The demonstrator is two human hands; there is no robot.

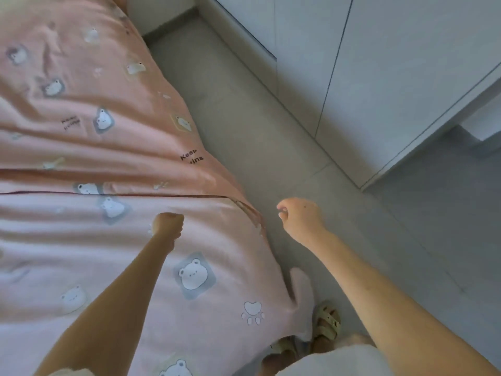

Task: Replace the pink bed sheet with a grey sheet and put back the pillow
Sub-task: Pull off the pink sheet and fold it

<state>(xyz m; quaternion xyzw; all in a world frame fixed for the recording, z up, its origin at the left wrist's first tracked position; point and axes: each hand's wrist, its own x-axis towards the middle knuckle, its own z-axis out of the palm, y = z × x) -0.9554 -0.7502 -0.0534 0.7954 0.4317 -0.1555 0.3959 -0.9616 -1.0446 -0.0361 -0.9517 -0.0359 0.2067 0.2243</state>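
Floor: pale grey tiles (271,126), forming a narrow aisle between the bed and the white flat-fronted cabinets (393,77). The person's feet in beige sandals (326,322) stand at the bed's corner.

Task item: pink bed sheet (81,253), thin soft cloth printed with grey-and-white cartoon bears. It lies over the whole bed and hangs over the aisle-side edge. Grey sheet and pillow are not in view.

Hands: left hand (167,225) is fisted on the sheet near the corner. Creases run toward it, so it likely grips a bunch of cloth, though the fingers are hidden under the knuckles. Right hand (298,221) is over the floor, just beside the hanging hem, with fingers curled and no cloth seen in it.

Handling (judgement): light, limp, not slippery, not fragile. It will bunch and drag rather than slide as one piece. Best hold is the hem at the corner, one hand on each side.

Clearance: the aisle is narrow and the cabinets are close on the right. Pull the sheet toward the body or along the bed, not sideways.
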